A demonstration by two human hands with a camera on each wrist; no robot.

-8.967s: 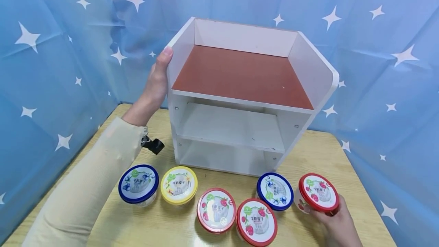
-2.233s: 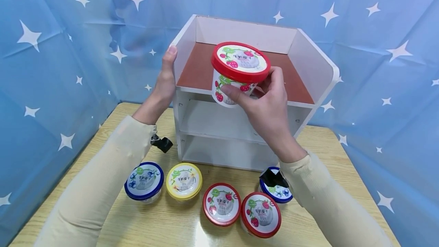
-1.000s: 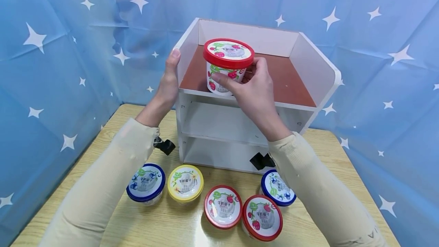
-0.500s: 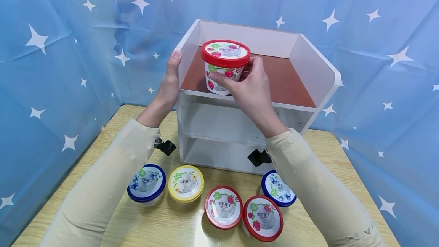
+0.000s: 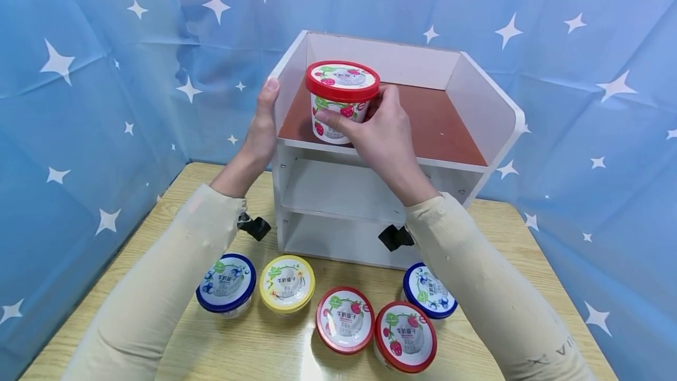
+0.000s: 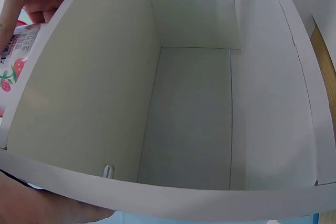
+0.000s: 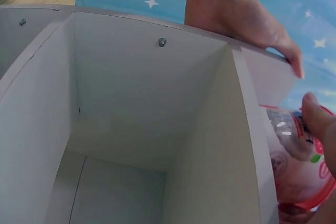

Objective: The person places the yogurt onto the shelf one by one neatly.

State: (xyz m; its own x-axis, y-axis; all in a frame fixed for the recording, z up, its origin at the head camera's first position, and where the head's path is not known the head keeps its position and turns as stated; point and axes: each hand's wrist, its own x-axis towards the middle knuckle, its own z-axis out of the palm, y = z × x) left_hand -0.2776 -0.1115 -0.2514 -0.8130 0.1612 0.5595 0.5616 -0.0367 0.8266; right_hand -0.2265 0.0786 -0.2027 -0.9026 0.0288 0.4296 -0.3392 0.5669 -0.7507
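Note:
Near the left wall of the white shelf unit's brown top, my right hand holds a red-lidded strawberry tub. The tub is upright by the front edge; its thumb side shows, while the other fingers are mostly hidden behind it. My left hand grips the left side panel of the shelf unit, thumb along its front edge, its other fingers hidden. In the right wrist view, that thumb hooks over the panel edge above the held tub.
On the wooden table before the unit stand a blue-lidded tub, a yellow-lidded tub, two red-lidded tubs and another blue-lidded tub, partly behind my right sleeve. A starry blue curtain surrounds the table.
My right hand took the strawberry tub from the table's right side, raised it to the brown top, and has lately slid it slightly left. My left hand keeps its grip.

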